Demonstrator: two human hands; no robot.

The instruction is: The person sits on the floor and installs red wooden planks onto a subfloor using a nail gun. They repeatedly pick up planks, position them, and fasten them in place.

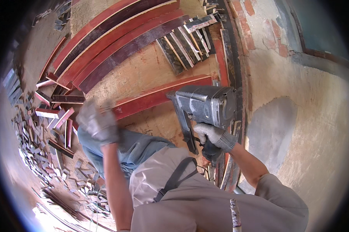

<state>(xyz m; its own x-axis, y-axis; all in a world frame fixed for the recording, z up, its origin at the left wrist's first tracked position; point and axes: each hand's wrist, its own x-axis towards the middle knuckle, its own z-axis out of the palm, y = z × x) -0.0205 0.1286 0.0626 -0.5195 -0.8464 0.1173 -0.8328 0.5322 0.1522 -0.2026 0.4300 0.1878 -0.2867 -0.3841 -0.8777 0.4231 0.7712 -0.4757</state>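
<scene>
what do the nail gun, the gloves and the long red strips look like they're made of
Nail gun: seemingly cast metal, dull grey with worn, scuffed paint and a darker magazine.
Gloves: the right hand and left hand wear what looks like grey-white knitted fabric, ribbed at the cuff and dirty.
Red strips: probably film-faced plywood, with glossy red-brown faces and pale cut edges, lying on a tan board.

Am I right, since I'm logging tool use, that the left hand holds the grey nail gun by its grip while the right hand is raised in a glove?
Not quite: the sides are swapped. In the head view the right hand holds the nail gun by its grip, and the left hand, gloved too, is raised and holds nothing visible.
</scene>
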